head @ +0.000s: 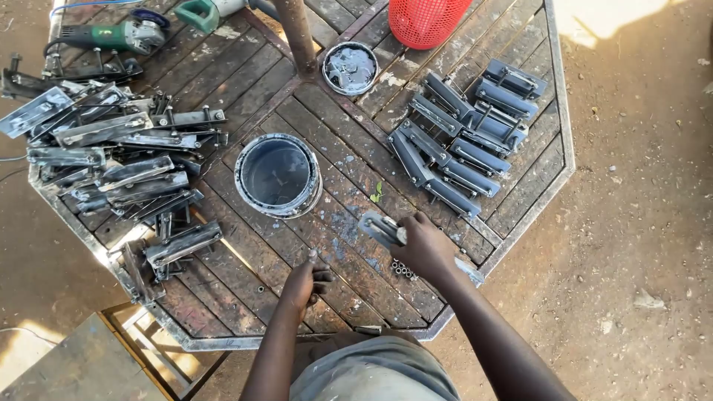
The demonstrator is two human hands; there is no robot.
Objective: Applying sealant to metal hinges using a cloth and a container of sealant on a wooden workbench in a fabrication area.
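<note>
My right hand (423, 245) presses down on a flat grey metal bracket (377, 226) that lies on the wooden table (245, 82). Several small nuts (403, 270) sit just below that hand. My left hand (306, 281) rests near the table's front edge with fingers curled around something small; I cannot tell what. An open paint can (278, 175) with grey paint stands between the hands and the table's middle.
Unpainted metal brackets (119, 160) are piled on the left. Painted dark grey brackets (464, 134) lie in rows on the right. A can lid (350, 68), a red basket (426, 20), a green angle grinder (111, 36) and a centre post (297, 33) stand at the back. Dirt ground surrounds the table.
</note>
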